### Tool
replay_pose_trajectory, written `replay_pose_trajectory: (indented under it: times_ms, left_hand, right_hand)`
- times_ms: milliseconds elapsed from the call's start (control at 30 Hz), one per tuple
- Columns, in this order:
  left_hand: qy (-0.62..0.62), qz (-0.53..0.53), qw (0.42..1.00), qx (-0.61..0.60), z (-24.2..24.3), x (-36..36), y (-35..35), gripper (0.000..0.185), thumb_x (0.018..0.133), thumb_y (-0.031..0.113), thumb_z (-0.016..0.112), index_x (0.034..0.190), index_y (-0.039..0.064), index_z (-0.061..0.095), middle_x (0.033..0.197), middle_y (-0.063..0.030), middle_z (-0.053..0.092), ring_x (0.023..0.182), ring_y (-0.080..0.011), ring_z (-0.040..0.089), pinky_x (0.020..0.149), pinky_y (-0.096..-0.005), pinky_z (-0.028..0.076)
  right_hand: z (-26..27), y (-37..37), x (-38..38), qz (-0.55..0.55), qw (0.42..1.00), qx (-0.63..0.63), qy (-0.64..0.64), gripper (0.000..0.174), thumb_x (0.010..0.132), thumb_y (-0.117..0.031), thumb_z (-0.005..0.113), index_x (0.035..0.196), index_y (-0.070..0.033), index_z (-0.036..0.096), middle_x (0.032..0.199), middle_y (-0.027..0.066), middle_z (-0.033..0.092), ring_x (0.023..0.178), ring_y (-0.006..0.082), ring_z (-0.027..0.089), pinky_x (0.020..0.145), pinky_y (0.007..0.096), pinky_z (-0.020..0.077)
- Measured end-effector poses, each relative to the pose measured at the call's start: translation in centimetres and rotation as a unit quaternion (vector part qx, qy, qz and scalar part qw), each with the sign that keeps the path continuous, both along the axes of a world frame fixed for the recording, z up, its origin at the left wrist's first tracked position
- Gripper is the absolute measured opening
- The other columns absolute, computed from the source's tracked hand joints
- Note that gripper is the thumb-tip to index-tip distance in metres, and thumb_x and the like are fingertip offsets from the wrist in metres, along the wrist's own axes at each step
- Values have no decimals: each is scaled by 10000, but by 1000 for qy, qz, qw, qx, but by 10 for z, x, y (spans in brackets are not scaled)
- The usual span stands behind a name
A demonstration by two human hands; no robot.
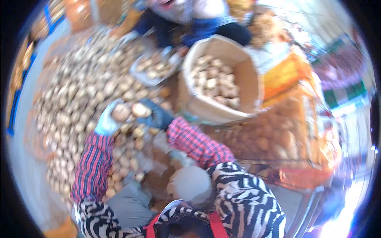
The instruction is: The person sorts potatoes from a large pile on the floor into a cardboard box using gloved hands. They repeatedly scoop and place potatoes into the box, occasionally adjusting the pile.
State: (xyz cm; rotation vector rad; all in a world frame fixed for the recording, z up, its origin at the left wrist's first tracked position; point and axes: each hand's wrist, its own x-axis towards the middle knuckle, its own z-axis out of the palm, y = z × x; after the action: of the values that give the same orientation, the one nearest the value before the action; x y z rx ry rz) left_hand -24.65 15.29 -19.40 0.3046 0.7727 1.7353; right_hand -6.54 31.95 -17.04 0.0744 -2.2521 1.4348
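Before me spreads a large heap of round, pale-brown vegetables (89,89), too blurred to name more exactly. My left hand (106,119), in a light blue glove, is shut on a brownish round vegetable (121,113) above the heap. Close beside it, my right hand (159,115) wears a dark blue glove and grips a paler, whitish vegetable (141,110). The two pieces are nearly side by side. Fingers of both hands are partly hidden by what they hold.
A tall pale-rimmed container (221,114) partly filled with the same vegetables stands ahead right. Beyond my hands is a smaller white-rimmed container (140,78) of them, near a seated co-worker (202,26). Filled orange mesh sacks (262,134) lie at right. A whitish round object (192,183) is near my lap.
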Motion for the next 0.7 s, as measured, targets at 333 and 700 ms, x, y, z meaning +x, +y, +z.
replay_pose_trajectory:
  times_ms: [333, 700]
  left_hand:
    - [-67, 70, 994, 58, 148, 147, 49, 345, 941, 252, 586, 1243, 99, 518, 1244, -130, 565, 1134, -314, 570, 924, -534, 511]
    - [-221, 118, 968, 3, 152, 187, 30, 600, 926, 493, 535, 1378, 105, 461, 1422, -115, 474, 1303, -331, 435, 1111, -530, 312]
  right_hand:
    - [109, 35, 141, -51, 994, -27, 98, 503, 754, -139, 805, 1186, -38, 568, 1098, 100, 659, 1002, 169, 630, 937, 312, 482]
    - [152, -38, 85, -198, 917, -307, 162, 98, 825, -105, 633, 906, -51, 643, 858, 128, 636, 817, 305, 625, 740, 377, 490]
